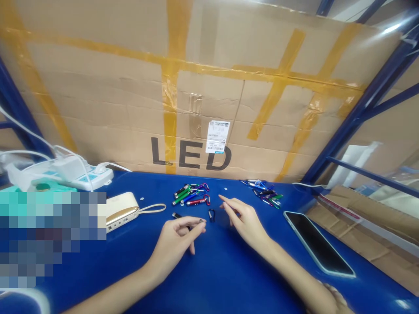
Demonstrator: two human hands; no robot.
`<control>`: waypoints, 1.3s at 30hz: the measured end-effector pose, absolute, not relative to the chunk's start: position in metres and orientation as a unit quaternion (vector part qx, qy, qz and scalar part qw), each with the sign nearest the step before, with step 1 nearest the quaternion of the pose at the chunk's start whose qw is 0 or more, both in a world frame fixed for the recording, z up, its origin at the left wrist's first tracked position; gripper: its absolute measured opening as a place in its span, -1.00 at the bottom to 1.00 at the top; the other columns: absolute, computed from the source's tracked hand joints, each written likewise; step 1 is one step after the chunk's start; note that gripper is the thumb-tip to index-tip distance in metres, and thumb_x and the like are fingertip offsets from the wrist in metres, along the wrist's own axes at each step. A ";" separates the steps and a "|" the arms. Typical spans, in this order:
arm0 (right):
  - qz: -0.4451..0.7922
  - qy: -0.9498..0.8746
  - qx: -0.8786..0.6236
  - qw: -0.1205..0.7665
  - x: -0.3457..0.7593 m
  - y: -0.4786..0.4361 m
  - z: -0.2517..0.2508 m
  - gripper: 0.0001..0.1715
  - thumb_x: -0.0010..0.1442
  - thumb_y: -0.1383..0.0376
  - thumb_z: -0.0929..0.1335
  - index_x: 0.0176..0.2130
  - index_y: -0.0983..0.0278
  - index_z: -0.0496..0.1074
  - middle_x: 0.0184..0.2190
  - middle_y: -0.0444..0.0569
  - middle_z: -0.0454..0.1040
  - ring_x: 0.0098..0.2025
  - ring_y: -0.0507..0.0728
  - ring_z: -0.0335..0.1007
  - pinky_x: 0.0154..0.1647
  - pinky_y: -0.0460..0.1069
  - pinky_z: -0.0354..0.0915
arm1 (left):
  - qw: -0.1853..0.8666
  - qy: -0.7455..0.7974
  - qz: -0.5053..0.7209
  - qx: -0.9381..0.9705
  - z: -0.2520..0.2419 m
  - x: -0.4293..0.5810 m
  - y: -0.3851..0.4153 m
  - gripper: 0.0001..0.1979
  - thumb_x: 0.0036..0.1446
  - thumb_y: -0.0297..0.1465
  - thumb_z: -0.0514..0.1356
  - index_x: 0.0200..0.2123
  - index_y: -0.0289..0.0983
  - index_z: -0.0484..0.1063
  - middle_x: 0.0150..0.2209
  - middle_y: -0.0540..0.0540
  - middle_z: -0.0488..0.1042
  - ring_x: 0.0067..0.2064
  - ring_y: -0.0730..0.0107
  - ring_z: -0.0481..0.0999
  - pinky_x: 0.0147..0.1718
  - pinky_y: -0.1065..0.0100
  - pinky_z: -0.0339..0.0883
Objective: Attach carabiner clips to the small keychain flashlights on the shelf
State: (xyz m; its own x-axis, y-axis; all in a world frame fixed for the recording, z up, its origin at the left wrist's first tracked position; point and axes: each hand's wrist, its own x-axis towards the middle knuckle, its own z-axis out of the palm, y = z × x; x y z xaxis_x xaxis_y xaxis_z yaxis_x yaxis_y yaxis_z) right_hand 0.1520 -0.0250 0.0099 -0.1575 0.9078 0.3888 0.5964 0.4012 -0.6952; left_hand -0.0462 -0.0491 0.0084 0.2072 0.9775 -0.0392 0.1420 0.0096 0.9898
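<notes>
Near the middle of the blue surface (222, 279), a black tube (176, 215) is held in the left hand (176, 235), the fingers being closed on it and the thumb brought to the index fingertip; much of the tube is hidden by the hand. The right hand (246, 220) is held just to the right, its index finger stretched forward and its fingertips slightly apart. Between the two hands, a small black clip (211, 215) is left lying on the surface. Toward the middle of the far edge, coloured tubes with clips (196, 201) are gathered side by side, and a second pile (260, 186) is heaped toward the far right corner. A phone (319, 244) is laid along the right edge. Toward the left edge a cream power bank (121, 205) is placed, and the far edge is backed by a taped cardboard box (124, 117).
</notes>
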 end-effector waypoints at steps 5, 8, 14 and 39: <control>0.489 -0.575 -0.466 0.461 0.143 -0.033 0.021 -0.53 0.09 0.15 0.34 -0.03 0.29 0.40 -0.37 -0.03 0.47 -0.54 -0.06 0.26 -0.64 -0.17 0.16 | 0.510 0.481 0.398 0.592 0.003 -0.043 -0.049 -0.61 -0.10 -0.18 0.24 -0.23 -0.31 0.48 -0.39 -0.10 0.52 -0.68 0.57 0.35 -0.73 0.51 0.13; 0.633 -0.469 -0.410 0.459 0.137 -0.041 0.025 -0.46 -0.04 0.25 0.44 -0.02 0.23 0.39 -0.31 -0.05 0.48 -0.40 -0.06 0.35 -0.57 -0.22 0.20 | 0.496 0.473 0.418 0.597 0.001 -0.045 -0.047 -0.61 -0.10 -0.19 0.25 -0.22 -0.29 0.47 -0.39 -0.07 0.50 -0.66 0.55 0.38 -0.71 0.50 0.16; 0.706 -0.393 -0.363 0.464 0.129 -0.054 0.026 -0.43 -0.16 0.35 0.50 -0.09 0.27 0.41 -0.41 -0.10 0.50 -0.42 -0.06 0.40 -0.43 -0.20 0.29 | 0.488 0.464 0.434 0.598 0.002 -0.047 -0.045 -0.61 -0.10 -0.17 0.25 -0.24 -0.31 0.46 -0.39 -0.07 0.49 -0.66 0.55 0.38 -0.66 0.48 0.22; 0.834 -0.436 -0.218 0.258 0.138 -0.051 0.017 -0.34 0.19 -0.11 0.08 -0.73 0.22 0.04 -0.93 -0.31 -0.18 -0.84 -0.09 -0.29 -0.91 -0.20 -0.10 | 0.492 0.423 0.452 0.612 0.004 -0.045 -0.047 -0.61 -0.02 -0.11 0.16 -0.33 -0.34 0.47 -0.24 -0.17 0.46 -0.66 0.59 0.35 -0.77 0.52 0.04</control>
